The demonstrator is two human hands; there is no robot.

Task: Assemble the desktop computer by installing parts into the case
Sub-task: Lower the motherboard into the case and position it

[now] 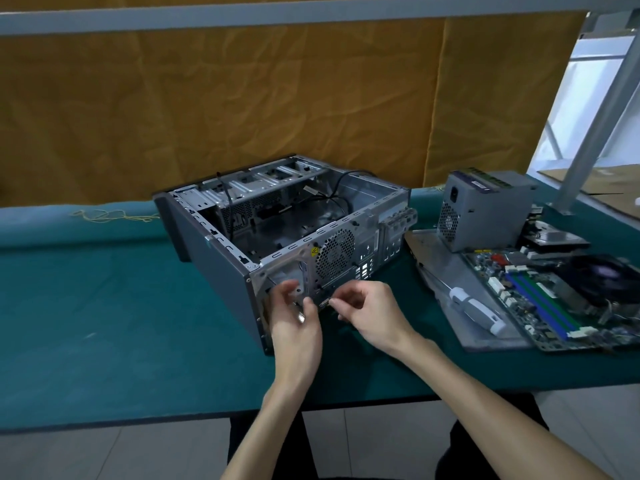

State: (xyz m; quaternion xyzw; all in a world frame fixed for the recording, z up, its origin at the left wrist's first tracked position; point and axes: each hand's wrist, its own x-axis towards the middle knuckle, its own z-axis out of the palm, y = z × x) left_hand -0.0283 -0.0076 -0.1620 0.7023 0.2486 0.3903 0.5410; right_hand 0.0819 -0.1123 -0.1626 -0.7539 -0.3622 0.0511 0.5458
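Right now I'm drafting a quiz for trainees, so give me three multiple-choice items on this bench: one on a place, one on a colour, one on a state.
1. Where does the power supply stand?
A. Inside the case
B. On the table to the right of the case
C. On the floor

2. What colour is the table cover?
A. Teal green
B. Red
C. White

3. What state is the computer case in?
A. Closed with its side panel on
C. Standing upright
B. Lying on its side, open on top

Answers:
1. B: the grey box stands outside the case, behind the motherboard.
2. A: the cloth is teal across the whole table.
3. B: the interior and its cables show from above, while both hands, left hand and right hand, work at its rear panel.
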